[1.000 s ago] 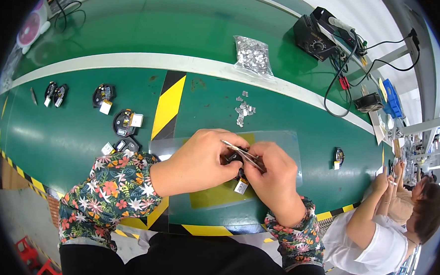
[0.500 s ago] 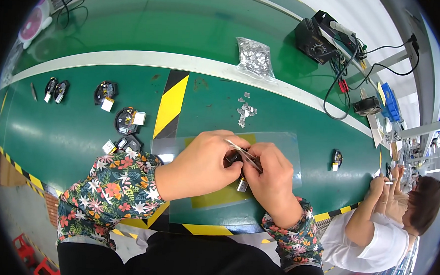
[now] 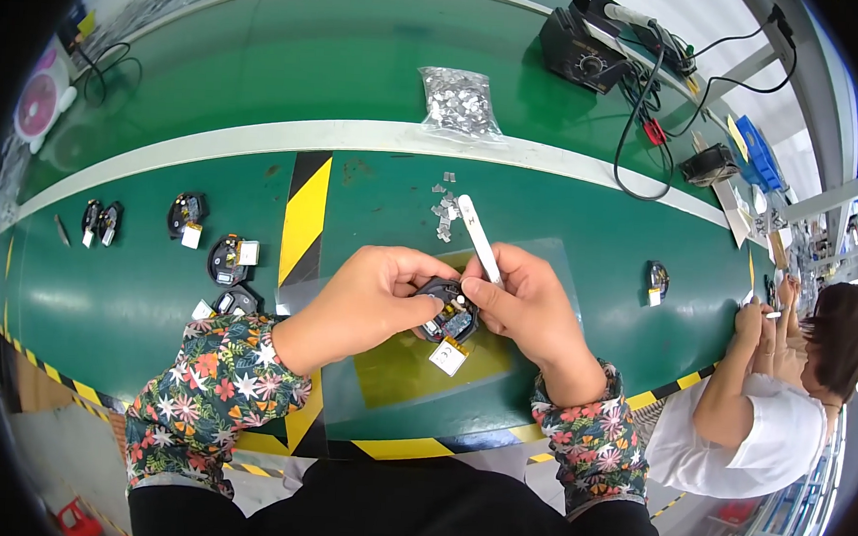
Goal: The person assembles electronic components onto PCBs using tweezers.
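Observation:
My left hand (image 3: 374, 294) is closed on the rim of a round black electronic housing (image 3: 458, 326), its thumb over the edge. Inside the housing a circuit board and small parts show. A flat silver battery (image 3: 448, 357) hangs out at its near side. Tweezers (image 3: 480, 240) lie in the grip of my right hand (image 3: 532, 310), their pale end slanting up and away to the left. The fingertips of that hand also meet the housing's right side; the tweezers' other end is hidden there. Small metal pieces (image 3: 445, 214) lie scattered beyond my hands.
Below my hands is a clear sheet with a yellow film (image 3: 384, 377). Similar housings (image 3: 226, 260) with batteries stand at left, another (image 3: 657, 280) at right. A bag of metal pieces (image 3: 457, 103) and a soldering station (image 3: 584, 51) are behind. A co-worker (image 3: 761, 412) sits at right.
The housing has turned so its open inside faces up, with the battery toward me. In my right hand the tweezers have swung round, their pale end now pointing away. The view has shifted slightly.

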The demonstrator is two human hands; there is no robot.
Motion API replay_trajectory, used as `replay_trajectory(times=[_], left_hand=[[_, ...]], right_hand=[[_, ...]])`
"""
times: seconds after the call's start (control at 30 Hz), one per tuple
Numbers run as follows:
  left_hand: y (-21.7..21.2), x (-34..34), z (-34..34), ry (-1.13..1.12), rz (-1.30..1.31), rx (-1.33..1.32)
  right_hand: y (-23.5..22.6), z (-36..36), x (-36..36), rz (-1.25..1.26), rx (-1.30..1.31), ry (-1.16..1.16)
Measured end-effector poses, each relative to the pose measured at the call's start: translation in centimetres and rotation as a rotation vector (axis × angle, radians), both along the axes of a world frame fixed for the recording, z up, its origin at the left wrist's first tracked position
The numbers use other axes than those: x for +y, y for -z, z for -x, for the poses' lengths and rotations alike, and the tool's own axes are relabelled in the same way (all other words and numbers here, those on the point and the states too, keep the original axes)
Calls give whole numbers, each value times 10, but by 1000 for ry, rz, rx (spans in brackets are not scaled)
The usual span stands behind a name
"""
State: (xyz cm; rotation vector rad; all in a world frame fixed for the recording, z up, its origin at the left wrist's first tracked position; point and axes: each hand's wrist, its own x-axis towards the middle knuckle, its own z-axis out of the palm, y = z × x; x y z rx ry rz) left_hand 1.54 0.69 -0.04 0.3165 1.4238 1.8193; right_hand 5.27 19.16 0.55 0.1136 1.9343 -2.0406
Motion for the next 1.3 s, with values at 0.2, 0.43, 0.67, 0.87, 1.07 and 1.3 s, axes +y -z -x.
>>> replay_trajectory(times=[0.2, 0.43, 0.67, 0.87, 1.07, 1.3], left_hand=[[-2, -1, -1, 4, 23, -11], [7, 0, -5, -53, 10, 143], [5, 1, -3, -57, 46, 205], [3, 4, -3, -64, 58, 187], [3, 6, -6, -28, 37, 256], [7, 11, -15, -43, 13, 254]], right_hand=[[-1, 0, 0, 10, -13, -6], [-1, 0, -4, -94, 75, -12], [-1, -2, -3, -12, 46, 2], [-8, -1, 10, 175, 163, 215], [-13, -9, 31, 162, 258, 355], [9, -29, 50, 316, 354, 491]])
